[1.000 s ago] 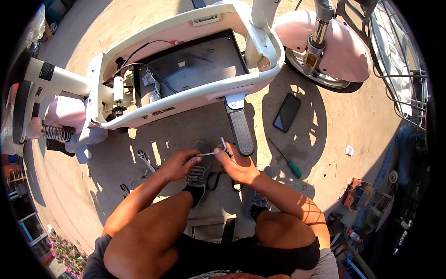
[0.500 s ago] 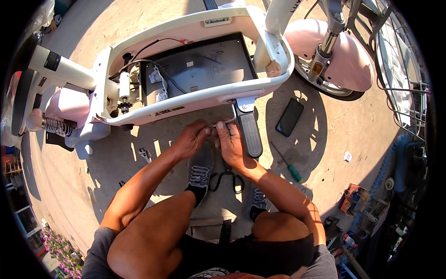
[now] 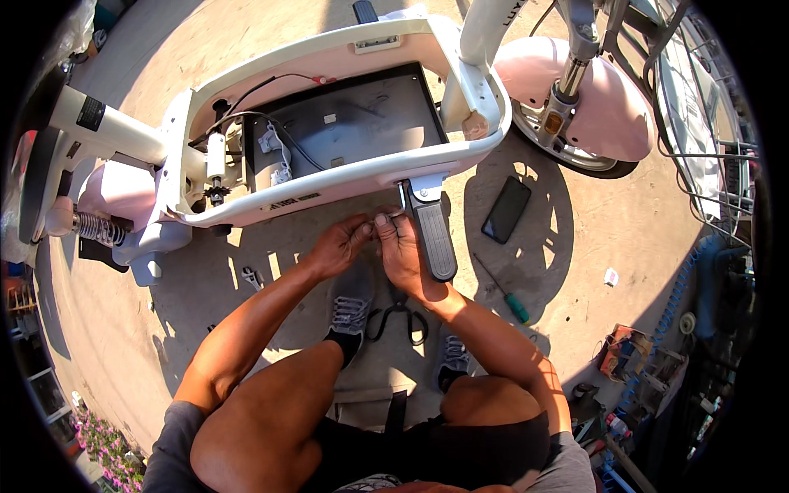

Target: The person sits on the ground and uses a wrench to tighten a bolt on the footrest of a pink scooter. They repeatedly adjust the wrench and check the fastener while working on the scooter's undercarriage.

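Note:
Both hands are closed on a thin L-shaped hex key (image 3: 403,195) at the footrest bracket (image 3: 426,188), on the near side of a pink and white scooter frame (image 3: 320,191). My left hand (image 3: 339,245) pinches at the key's left end; my right hand (image 3: 397,251) grips beside it, thumb on top, close against the black footrest pad (image 3: 436,242). Whether the key's tip sits in a bolt I cannot tell. Below my hands lie black-handled scissors (image 3: 417,327), partly hidden, between my shoes.
A phone (image 3: 505,209) and a green-handled screwdriver (image 3: 516,306) lie right of my hands; a wrench (image 3: 251,278) lies left. The scooter's front wheel and fender (image 3: 612,115) stand upper right. A wire rack (image 3: 723,156) and assorted tools (image 3: 625,353) line the right side.
Both hands have moved up from lower on the floor area to the footrest bracket, carrying the key, which now stands beside the bracket. Over the last half second they have barely shifted.

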`<state>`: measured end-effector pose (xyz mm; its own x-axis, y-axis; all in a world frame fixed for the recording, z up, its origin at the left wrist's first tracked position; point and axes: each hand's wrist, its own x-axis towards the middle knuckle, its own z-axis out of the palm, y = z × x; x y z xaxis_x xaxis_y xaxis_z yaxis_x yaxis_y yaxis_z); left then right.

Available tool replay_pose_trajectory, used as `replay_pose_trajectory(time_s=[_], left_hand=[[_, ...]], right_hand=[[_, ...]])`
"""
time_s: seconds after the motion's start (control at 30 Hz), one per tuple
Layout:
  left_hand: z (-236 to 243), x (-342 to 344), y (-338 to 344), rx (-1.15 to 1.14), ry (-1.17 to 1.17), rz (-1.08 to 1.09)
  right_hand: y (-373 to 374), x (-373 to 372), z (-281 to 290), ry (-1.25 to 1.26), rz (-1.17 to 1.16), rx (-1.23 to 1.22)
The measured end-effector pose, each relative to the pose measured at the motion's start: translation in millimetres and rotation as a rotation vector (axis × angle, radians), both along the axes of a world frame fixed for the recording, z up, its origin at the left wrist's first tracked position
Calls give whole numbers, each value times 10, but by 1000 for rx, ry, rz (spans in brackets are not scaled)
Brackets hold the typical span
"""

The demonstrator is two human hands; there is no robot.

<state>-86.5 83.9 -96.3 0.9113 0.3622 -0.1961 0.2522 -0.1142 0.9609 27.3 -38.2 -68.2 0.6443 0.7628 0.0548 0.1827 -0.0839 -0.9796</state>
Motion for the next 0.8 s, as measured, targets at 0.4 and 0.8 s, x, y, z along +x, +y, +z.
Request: replay_pose_trajectory(time_s=[0.4,0.8], left_hand=[[-24,226,-5,-3,62,-133],[-161,403,-52,-101,111,-199]], right_hand=[[-8,55,18,-480,-102,-119],[-189,194,-63,-647,-33,107]])
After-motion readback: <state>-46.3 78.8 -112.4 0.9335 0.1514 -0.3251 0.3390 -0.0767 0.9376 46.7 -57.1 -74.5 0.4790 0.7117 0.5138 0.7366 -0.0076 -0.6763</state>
